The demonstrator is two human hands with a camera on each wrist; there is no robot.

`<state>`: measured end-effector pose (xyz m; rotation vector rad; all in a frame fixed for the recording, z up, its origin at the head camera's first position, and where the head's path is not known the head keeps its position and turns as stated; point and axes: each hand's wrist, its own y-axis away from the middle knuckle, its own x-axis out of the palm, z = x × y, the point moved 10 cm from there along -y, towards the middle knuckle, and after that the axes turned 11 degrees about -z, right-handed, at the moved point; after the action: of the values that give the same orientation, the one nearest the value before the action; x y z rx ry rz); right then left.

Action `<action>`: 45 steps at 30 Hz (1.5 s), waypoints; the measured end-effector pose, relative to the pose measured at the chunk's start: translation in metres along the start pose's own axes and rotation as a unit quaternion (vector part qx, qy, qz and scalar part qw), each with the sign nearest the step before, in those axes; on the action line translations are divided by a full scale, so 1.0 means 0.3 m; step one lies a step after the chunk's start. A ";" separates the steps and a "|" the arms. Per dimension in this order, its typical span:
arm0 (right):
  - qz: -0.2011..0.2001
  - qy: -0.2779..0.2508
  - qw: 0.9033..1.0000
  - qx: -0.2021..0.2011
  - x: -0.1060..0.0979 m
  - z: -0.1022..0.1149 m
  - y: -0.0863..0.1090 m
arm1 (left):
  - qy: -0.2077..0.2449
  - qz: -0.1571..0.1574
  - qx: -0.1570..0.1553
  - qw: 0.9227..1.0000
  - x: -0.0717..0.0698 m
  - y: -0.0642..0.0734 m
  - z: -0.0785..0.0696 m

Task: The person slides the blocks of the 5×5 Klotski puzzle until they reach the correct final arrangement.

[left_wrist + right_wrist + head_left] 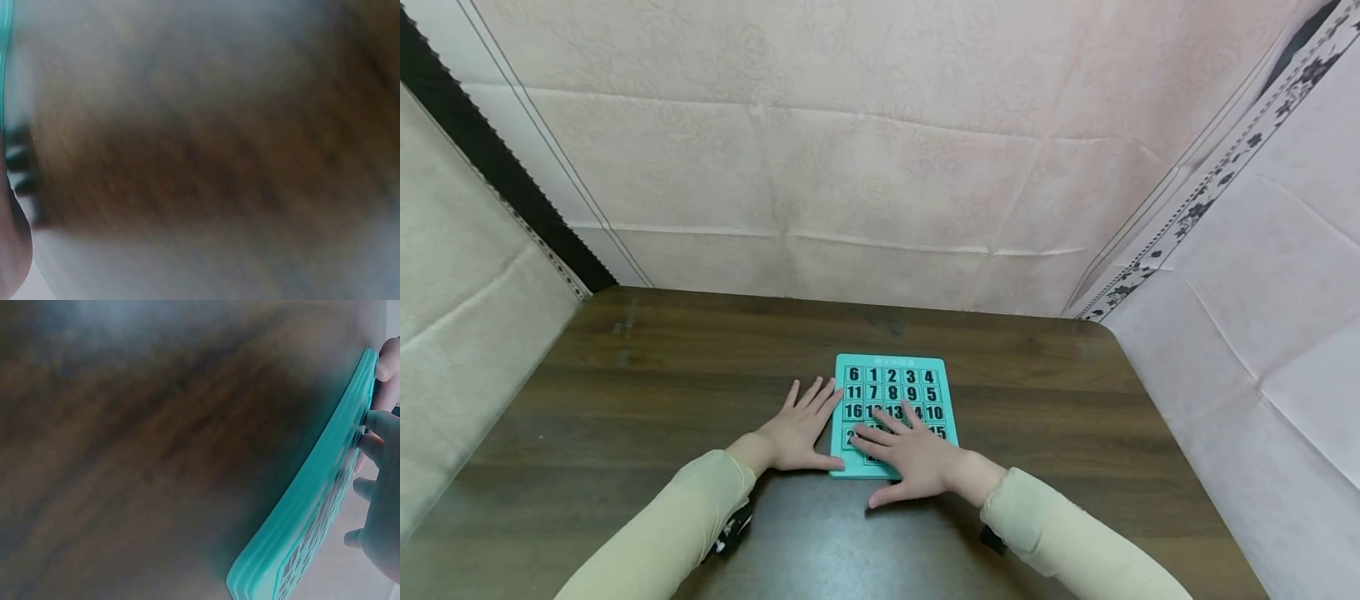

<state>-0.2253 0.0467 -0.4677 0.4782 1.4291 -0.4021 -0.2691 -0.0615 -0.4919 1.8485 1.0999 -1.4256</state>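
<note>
A turquoise number slide puzzle lies flat on the wooden table, with black numbers on white square tiles. Its top rows read 6 1 2 3 4 and 11 7 8 9 5. Along its left edge rests my left hand, fingers spread and fingertips right at the rim, thumb at the lower left corner. My right hand lies over the lower rows with spread, straight fingers, hiding several tiles; its thumb points past the bottom edge. In the right wrist view the puzzle shows edge-on beside the fingers of my right hand.
The brown wooden table stretches around the puzzle on all sides. Pale patterned cloth hangs behind the table, with more at left and right. Dark wrist devices show under both cream sleeves.
</note>
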 end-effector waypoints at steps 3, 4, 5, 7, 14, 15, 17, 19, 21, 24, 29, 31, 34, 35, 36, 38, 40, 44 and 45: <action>-0.002 0.000 1.000 -0.005 -0.002 0.010 0.007 | 0.000 -0.002 0.002 1.000 -0.001 -0.001 0.000; -0.004 0.001 1.000 -0.008 -0.003 0.014 0.009 | 0.000 -0.003 0.002 1.000 0.000 -0.001 0.001; -0.005 0.000 1.000 -0.011 -0.003 0.017 0.011 | 0.000 -0.003 0.002 1.000 0.000 -0.001 0.001; -0.006 0.000 1.000 -0.015 -0.003 0.024 0.016 | -0.002 -0.002 0.001 1.000 0.000 0.000 0.002; -0.007 -0.010 1.000 -0.024 -0.001 0.045 0.032 | -0.001 -0.011 0.010 1.000 -0.003 -0.001 -0.004; -0.007 -0.011 1.000 -0.024 -0.001 0.047 0.034 | 0.000 -0.012 0.010 1.000 -0.003 -0.001 -0.005; -0.008 -0.008 1.000 -0.026 -0.002 0.051 0.036 | -0.002 -0.009 0.007 1.000 0.000 -0.002 -0.002; -0.008 -0.007 1.000 -0.027 -0.003 0.053 0.037 | -0.005 -0.004 0.003 1.000 0.004 -0.002 0.001; -0.008 -0.006 1.000 -0.029 -0.004 0.054 0.038 | -0.006 -0.002 0.001 1.000 0.006 -0.002 0.004; -0.006 -0.010 0.999 -0.033 -0.003 0.052 0.038 | -0.007 0.000 -0.001 1.000 0.008 -0.001 0.006; -0.020 -0.030 0.999 -0.019 -0.018 0.018 0.020 | 0.003 -0.002 -0.001 1.000 0.005 0.001 0.003; -0.029 -0.028 0.999 -0.001 -0.029 -0.012 0.006 | 0.006 -0.001 -0.001 1.000 0.004 0.002 0.001; -0.032 -0.017 0.999 0.030 -0.043 -0.055 -0.017 | 0.007 0.003 -0.004 1.000 0.005 0.002 -0.001; -0.030 -0.014 0.999 0.037 -0.046 -0.065 -0.024 | 0.008 0.002 -0.004 1.000 0.004 0.002 -0.002; -0.027 -0.011 0.999 0.043 -0.046 -0.075 -0.031 | 0.009 0.002 -0.004 1.000 0.004 0.003 -0.004; -0.017 -0.007 0.998 0.053 -0.042 -0.087 -0.043 | 0.008 0.005 -0.005 1.000 0.004 0.004 -0.005; -0.006 -0.006 0.998 0.059 -0.032 -0.096 -0.055 | 0.010 0.001 -0.003 1.000 0.000 0.004 -0.007; 0.008 0.003 0.998 0.064 -0.015 -0.105 -0.070 | 0.005 0.002 -0.001 1.000 -0.003 0.004 -0.006; 0.009 0.005 0.998 0.065 -0.012 -0.106 -0.073 | 0.005 -0.001 0.001 1.000 -0.005 0.004 -0.006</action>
<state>-0.2640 0.0455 -0.4681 0.5980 1.4121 -0.4805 -0.2673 -0.0609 -0.4899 1.8578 1.1062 -1.4199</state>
